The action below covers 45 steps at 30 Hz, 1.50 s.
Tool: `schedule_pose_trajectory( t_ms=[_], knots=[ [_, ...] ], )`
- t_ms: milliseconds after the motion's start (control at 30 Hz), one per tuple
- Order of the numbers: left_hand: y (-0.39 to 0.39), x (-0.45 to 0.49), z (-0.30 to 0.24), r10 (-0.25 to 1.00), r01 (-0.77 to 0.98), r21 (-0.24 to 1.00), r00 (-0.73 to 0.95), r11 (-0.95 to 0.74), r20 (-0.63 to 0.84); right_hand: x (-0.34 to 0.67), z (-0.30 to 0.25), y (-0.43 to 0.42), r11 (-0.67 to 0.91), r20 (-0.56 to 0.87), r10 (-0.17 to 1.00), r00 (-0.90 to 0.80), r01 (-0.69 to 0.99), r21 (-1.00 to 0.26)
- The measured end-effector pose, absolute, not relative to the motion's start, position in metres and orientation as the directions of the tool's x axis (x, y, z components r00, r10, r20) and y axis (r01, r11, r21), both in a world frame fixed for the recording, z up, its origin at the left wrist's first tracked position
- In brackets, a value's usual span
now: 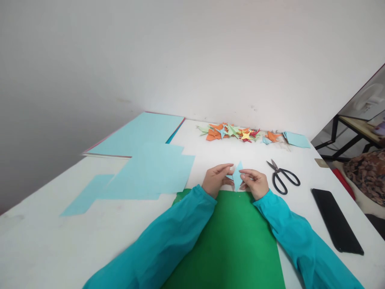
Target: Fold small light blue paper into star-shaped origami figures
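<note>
A small piece of folded light-blue paper (pixel 237 176), shaped like a narrow diamond, is held upright between my two hands. My left hand (pixel 217 179) pinches its left side with thumb and fingers. On the other side, my right hand (pixel 255 181) grips the right edge, fingertips lying over the front face. Both hands are just above the far edge of a green sheet (pixel 231 241) on the table. Some of the fold and the fingers behind the paper are hidden.
Light-blue sheets (pixel 150 172) and a larger paper stack (pixel 135 134) lie left. Colourful folded paper pieces (pixel 231 131) line the wall, beside a small blue paper pile (pixel 297 139). Black-handled scissors (pixel 281 175) and a black phone-like slab (pixel 337 220) lie right on the white table (pixel 45 241).
</note>
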<state>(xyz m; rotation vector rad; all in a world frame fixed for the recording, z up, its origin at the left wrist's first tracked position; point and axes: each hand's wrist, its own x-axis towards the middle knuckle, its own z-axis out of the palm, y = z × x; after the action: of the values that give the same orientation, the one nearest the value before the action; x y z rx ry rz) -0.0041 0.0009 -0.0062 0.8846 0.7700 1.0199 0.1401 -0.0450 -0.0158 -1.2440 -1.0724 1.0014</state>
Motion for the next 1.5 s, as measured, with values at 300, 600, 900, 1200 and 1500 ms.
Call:
schedule_pose_trajectory(
  t_ms=[300,600,900,1200,1500],
  knots=[
    [-0.0027,-0.0025,-0.0038,0.936,-0.210,0.973,0.352,0.097,-0.017,0.1387,-0.0090,-0.0466,0.091,0.075,0.973,0.218,-0.066,-0.994],
    [0.0012,-0.0038,-0.0087,0.940,-0.382,0.912,0.340,0.152,-0.014,0.1379,-0.0133,-0.0470,0.012,0.016,0.995,0.097,0.047,-0.999],
    [-0.0001,-0.0062,-0.0036,0.928,-0.301,0.944,0.372,0.135,-0.014,0.1372,-0.0069,-0.0482,-0.055,-0.059,0.994,0.097,-0.044,-0.998],
    [0.0022,-0.0031,-0.0029,0.912,-0.438,0.851,0.396,0.288,-0.104,0.1398,-0.0082,-0.0461,0.008,0.009,0.995,0.096,0.017,-1.000],
    [-0.0050,-0.0037,-0.0040,0.883,-0.080,0.997,0.467,-0.006,0.043,0.1348,-0.0081,-0.0472,0.045,0.046,0.997,0.057,0.017,-0.999]
  ],
)
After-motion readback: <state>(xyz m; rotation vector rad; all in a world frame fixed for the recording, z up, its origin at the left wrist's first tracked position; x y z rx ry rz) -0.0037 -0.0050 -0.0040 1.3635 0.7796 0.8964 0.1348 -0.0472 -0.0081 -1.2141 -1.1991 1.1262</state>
